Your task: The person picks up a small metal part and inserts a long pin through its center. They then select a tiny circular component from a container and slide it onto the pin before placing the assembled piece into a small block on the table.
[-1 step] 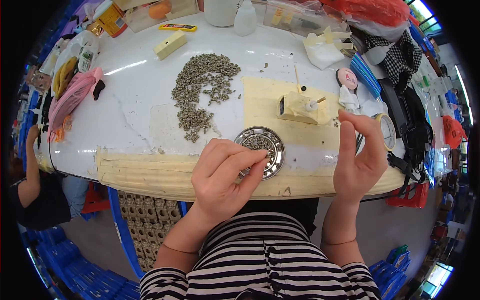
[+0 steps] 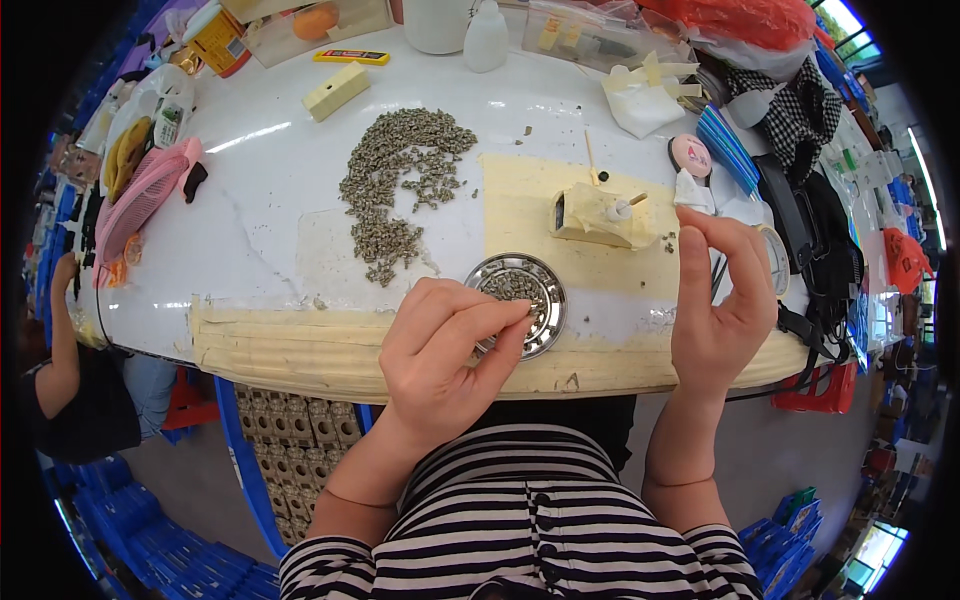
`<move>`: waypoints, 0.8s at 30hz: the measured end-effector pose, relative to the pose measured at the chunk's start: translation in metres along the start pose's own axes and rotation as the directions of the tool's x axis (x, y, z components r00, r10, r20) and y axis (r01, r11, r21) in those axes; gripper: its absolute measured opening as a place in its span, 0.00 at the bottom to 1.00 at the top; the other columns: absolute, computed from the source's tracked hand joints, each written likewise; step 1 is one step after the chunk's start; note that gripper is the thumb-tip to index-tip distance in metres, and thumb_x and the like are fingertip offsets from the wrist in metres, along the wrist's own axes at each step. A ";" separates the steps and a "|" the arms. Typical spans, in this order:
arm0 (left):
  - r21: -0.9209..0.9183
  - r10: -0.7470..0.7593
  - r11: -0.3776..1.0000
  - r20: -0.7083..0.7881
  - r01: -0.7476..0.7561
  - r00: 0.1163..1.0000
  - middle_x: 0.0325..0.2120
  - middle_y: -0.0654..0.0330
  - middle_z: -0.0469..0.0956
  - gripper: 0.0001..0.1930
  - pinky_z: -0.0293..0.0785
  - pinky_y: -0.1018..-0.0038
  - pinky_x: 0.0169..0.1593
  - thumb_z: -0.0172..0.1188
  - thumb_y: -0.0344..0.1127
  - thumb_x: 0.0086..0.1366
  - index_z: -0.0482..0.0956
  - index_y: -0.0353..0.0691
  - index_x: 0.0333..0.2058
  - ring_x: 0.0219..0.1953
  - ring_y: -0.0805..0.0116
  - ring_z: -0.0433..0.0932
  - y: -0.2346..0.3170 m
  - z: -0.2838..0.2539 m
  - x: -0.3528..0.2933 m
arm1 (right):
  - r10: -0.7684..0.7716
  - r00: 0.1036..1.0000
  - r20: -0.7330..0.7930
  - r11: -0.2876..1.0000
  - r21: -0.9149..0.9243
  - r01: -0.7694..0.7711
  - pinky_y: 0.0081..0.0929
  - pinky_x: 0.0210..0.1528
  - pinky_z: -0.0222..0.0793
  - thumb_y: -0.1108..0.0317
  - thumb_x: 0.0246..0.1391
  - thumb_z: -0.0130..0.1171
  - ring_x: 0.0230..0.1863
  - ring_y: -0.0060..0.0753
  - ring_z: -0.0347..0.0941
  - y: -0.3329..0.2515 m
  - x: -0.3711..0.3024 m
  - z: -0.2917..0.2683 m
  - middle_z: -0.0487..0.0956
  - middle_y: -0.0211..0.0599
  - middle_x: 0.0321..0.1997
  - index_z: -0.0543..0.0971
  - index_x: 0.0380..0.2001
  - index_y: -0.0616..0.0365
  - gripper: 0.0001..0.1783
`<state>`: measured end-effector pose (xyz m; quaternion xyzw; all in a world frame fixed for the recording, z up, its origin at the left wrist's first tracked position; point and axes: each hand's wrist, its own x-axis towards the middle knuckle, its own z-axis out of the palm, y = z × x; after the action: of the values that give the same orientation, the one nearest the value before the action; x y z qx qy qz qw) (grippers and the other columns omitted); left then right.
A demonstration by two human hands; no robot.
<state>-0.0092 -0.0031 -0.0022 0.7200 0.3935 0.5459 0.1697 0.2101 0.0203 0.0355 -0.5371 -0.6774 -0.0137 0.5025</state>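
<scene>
My left hand [image 2: 445, 355] is closed in a pinch over the right side of a round shiny metal dish [image 2: 556, 328]. A tiny metal part [image 2: 532, 304] shows at its fingertips, and more small metal parts [image 2: 508, 286] lie in the dish. To the right, my right hand [image 2: 728, 305] is raised above the table, its thumb and forefinger curled together at the tips; anything between them is too small to make out. Nearest to it stands a block wrapped in cream tape [image 2: 598, 218], with a white nozzle-like piece [image 2: 622, 208] on top.
A large heap of small metal parts [image 2: 385, 235] spreads left of the dish. Beyond are a cream block [image 2: 337, 92], a yellow cutter box [image 2: 351, 57] and a white bottle [image 2: 487, 40]. A pink fan [image 2: 140, 205] stands left; a tape roll [image 2: 776, 262] and black straps [image 2: 822, 225] lie right.
My right hand's fingertips have risen slightly. My left hand keeps its pinch over the dish, and the whole view has shifted a touch.
</scene>
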 end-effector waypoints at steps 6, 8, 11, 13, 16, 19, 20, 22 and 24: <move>0.008 0.000 1.000 0.005 0.000 1.000 0.27 0.59 0.78 0.10 0.69 0.75 0.34 0.70 0.19 0.51 0.84 0.33 0.33 0.29 0.66 0.74 -0.001 0.001 0.000 | -0.076 0.986 0.151 0.985 -0.140 0.097 0.32 0.40 0.66 0.72 0.52 0.66 0.37 0.38 0.72 0.006 0.019 0.012 0.79 0.36 0.33 0.82 0.36 0.60 0.07; 0.003 -0.003 1.000 0.004 0.003 1.000 0.27 0.59 0.78 0.10 0.69 0.75 0.34 0.70 0.19 0.51 0.84 0.33 0.34 0.29 0.67 0.74 -0.001 0.001 0.000 | -0.075 0.979 0.188 0.985 -0.138 0.102 0.32 0.40 0.66 0.72 0.52 0.66 0.36 0.39 0.72 0.011 0.020 0.015 0.79 0.37 0.32 0.82 0.34 0.60 0.06; -0.002 -0.010 1.000 0.003 0.010 1.000 0.27 0.58 0.78 0.10 0.69 0.75 0.33 0.70 0.19 0.51 0.84 0.33 0.34 0.29 0.67 0.74 -0.001 0.001 0.000 | -0.079 0.979 0.187 0.986 -0.132 0.104 0.32 0.40 0.67 0.73 0.51 0.67 0.37 0.39 0.72 0.011 0.019 0.013 0.79 0.37 0.33 0.81 0.33 0.59 0.06; -0.005 -0.009 1.000 -0.009 0.009 1.000 0.27 0.59 0.78 0.11 0.69 0.74 0.32 0.71 0.19 0.50 0.84 0.34 0.34 0.28 0.66 0.74 0.000 0.001 0.001 | -0.111 0.986 0.128 0.981 -0.143 0.129 0.31 0.40 0.67 0.74 0.51 0.67 0.37 0.38 0.73 0.007 0.017 0.011 0.80 0.36 0.33 0.81 0.33 0.59 0.06; -0.005 -0.002 1.000 -0.026 0.002 1.000 0.26 0.60 0.79 0.13 0.68 0.74 0.29 0.72 0.19 0.47 0.84 0.35 0.33 0.27 0.65 0.74 -0.001 0.002 0.001 | -0.168 0.986 0.000 0.979 -0.118 0.167 0.29 0.40 0.68 0.76 0.51 0.67 0.36 0.37 0.74 -0.001 0.012 0.008 0.80 0.36 0.34 0.81 0.32 0.60 0.05; 0.000 -0.005 1.000 -0.009 0.005 1.000 0.26 0.60 0.79 0.12 0.68 0.74 0.30 0.71 0.19 0.48 0.84 0.35 0.34 0.28 0.65 0.74 -0.002 0.000 0.001 | -0.127 0.992 -0.009 0.979 0.157 0.127 0.25 0.41 0.69 0.77 0.56 0.63 0.37 0.33 0.75 -0.016 -0.003 0.011 0.80 0.38 0.35 0.80 0.34 0.64 0.03; -0.002 -0.008 1.000 -0.001 0.008 1.000 0.27 0.60 0.78 0.12 0.68 0.75 0.31 0.71 0.19 0.49 0.84 0.34 0.34 0.28 0.66 0.74 -0.002 0.000 0.000 | -0.056 0.997 0.053 0.950 0.311 0.037 0.25 0.41 0.70 0.76 0.58 0.61 0.38 0.32 0.75 -0.017 -0.009 0.014 0.80 0.38 0.36 0.79 0.36 0.64 0.03; 0.000 -0.011 1.000 0.008 0.011 1.000 0.27 0.60 0.78 0.11 0.68 0.75 0.32 0.71 0.18 0.50 0.84 0.33 0.34 0.29 0.67 0.74 -0.001 0.000 0.000 | 0.053 0.977 0.207 0.802 0.573 -0.165 0.24 0.43 0.73 0.75 0.63 0.56 0.39 0.30 0.77 -0.018 -0.020 0.021 0.80 0.40 0.38 0.76 0.39 0.66 0.04; 0.007 -0.010 1.000 0.011 0.009 1.000 0.27 0.60 0.78 0.11 0.68 0.75 0.32 0.71 0.18 0.50 0.84 0.33 0.34 0.29 0.67 0.74 -0.001 0.001 0.001 | 0.077 0.961 0.267 0.696 0.675 -0.243 0.23 0.44 0.75 0.73 0.67 0.51 0.41 0.29 0.79 -0.024 -0.027 0.028 0.80 0.42 0.39 0.72 0.42 0.67 0.07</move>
<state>-0.0083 -0.0018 -0.0024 0.7217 0.3977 0.5398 0.1722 0.1714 0.0069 0.0148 -0.3612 -0.6326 0.3475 0.5904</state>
